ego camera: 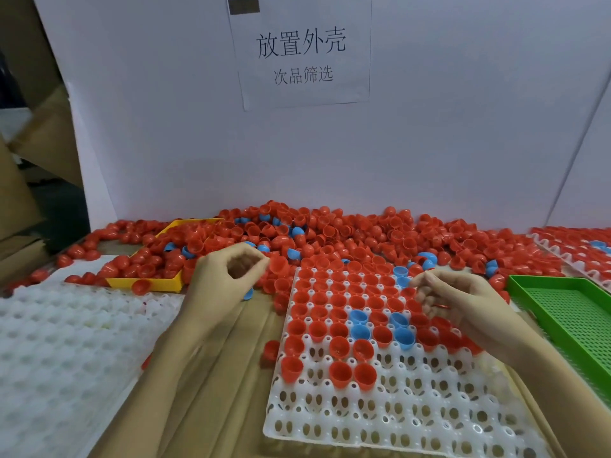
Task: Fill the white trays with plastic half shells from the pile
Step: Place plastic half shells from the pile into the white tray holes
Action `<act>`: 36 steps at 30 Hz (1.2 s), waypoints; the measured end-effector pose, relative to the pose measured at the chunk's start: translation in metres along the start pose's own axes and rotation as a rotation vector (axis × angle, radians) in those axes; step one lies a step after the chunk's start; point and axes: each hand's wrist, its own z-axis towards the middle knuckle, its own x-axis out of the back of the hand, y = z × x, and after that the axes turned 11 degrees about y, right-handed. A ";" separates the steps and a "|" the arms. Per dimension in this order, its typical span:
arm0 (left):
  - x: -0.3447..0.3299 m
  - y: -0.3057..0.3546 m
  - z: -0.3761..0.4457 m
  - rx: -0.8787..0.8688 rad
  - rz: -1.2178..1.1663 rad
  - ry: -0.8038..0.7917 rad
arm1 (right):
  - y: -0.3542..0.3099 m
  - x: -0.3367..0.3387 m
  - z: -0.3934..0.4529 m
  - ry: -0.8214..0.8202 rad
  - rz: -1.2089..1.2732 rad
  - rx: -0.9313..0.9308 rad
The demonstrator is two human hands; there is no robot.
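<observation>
A white tray with rows of cups lies in front of me. Its far half holds red half shells and a few blue ones; the near rows are bare. Behind it a pile of red and blue half shells spreads along the white backboard. My left hand hovers at the pile's near edge, left of the tray's far corner, with thumb and forefinger pinching a red half shell. My right hand is over the tray's right side, its curled fingers holding a red half shell that is mostly hidden.
A second white tray with no shells in it lies at left. A yellow tray of shells sits behind it. A green perforated tray stands at right, and a filled white tray beyond it. Brown cardboard covers the table.
</observation>
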 end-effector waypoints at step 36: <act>-0.042 0.014 -0.011 0.282 -0.363 -0.246 | -0.015 -0.011 -0.008 -0.007 -0.037 0.009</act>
